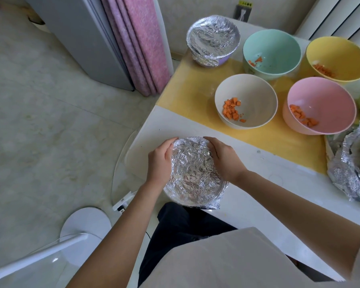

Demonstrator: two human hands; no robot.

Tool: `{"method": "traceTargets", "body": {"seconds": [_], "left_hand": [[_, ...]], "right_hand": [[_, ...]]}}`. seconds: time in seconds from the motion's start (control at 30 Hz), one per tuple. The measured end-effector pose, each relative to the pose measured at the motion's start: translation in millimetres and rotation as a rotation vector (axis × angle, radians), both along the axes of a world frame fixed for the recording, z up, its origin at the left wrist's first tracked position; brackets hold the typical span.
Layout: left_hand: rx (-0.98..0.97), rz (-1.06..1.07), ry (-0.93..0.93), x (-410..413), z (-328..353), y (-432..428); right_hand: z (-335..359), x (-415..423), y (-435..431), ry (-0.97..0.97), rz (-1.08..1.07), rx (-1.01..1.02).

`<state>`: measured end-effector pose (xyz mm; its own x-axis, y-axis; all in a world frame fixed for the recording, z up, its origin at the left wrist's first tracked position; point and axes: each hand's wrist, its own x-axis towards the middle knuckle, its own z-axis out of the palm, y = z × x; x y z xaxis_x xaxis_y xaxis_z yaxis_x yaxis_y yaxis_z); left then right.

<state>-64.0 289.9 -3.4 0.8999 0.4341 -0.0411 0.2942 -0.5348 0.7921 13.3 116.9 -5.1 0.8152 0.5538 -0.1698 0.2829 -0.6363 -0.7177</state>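
Starting at the left, the left hand (159, 161) curls round the left rim of the foil-covered bowl (193, 173), with its fingers bent over the far part of the edge, pressing the foil against the wall. The bowl sits on the white table (268, 194) at its near left corner, close to the edge and just in front of the person's body. The right hand (224, 159) mirrors this on the right rim, fingers wrapped over the edge. Both hands hold the bowl between them and neither holds anything else.

The foil looks thin and crinkly. It would likely dent or tear under a fingertip and slip on the smooth wall beneath, so the sheet stretched over the mouth is no place to press. The bowl itself is probably stiff and light, judging by how little the open bowls hold. The best hold is likely where the hands are now, on opposite sides at the rim, squeezing the folded foil against the wall.

Farther off and to the right, on a yellow mat (187, 96), stand a second wrapped bowl (213, 38), a beige bowl (256, 94) with carrot pieces (232, 110), a teal bowl (279, 44), a pink bowl (328, 96) and a yellow bowl (345, 55), 4 of them uncovered. Loose foil (349, 173) lies crumpled at the far right edge
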Motion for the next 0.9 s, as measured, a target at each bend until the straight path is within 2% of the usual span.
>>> {"method": "traceTargets", "body": {"seconds": [0.13, 0.27, 0.37, 0.6, 0.9], "left_hand": [[0.035, 0.005, 0.018, 0, 0, -2], [0.043, -0.001, 0.073, 0, -1, -1], [0.045, 0.013, 0.082, 0, 1, -2], [0.093, 0.042, 0.065, 1, 5, -3], [0.042, 0.101, 0.064, -2, 4, -7]], "right_hand": [[11, 16, 8, -0.171, 0.201, -0.071], [14, 29, 29, -0.141, 0.357, -0.187], [10, 33, 36, -0.09, 0.345, -0.142], [6, 33, 38, -0.104, 0.268, -0.062], [12, 33, 37, -0.039, 0.318, -0.092]]}}
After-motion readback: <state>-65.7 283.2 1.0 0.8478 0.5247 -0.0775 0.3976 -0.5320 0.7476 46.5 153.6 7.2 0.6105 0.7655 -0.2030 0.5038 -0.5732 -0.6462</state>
